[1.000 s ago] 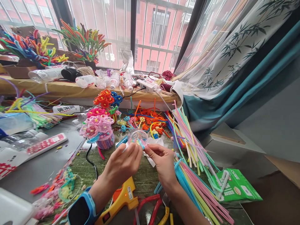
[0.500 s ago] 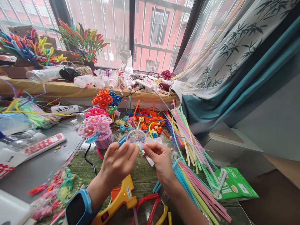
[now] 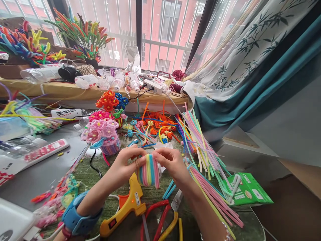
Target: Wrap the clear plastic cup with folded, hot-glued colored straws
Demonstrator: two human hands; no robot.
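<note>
Between my hands is a small pot (image 3: 149,170) covered in upright pipe cleaners, striped pink, yellow and blue. My left hand (image 3: 130,161) pinches its upper left edge, thumb across the stripes. At the upper right edge, the fingers of my right hand (image 3: 172,163) are pinched together; the end of one pink strip hangs below the others there. Under the pot lies a yellow hot glue gun (image 3: 134,201) with a small orange light. Scissors or pliers with red and yellow handles (image 3: 173,214) rest to its right.
A finished pot of pink pipe-cleaner flowers (image 3: 102,132) stands at left. Bundles of pastel pipe cleaners (image 3: 213,194) and a green packet (image 3: 250,190) lie at right. Loose orange flowers (image 3: 163,125) are behind my hands. Plastic bottles (image 3: 86,81) line the sill.
The pot has turned from its clear round side toward me to showing its striped wall. My left wrist has rolled over, and both hands stay close together on the pot.
</note>
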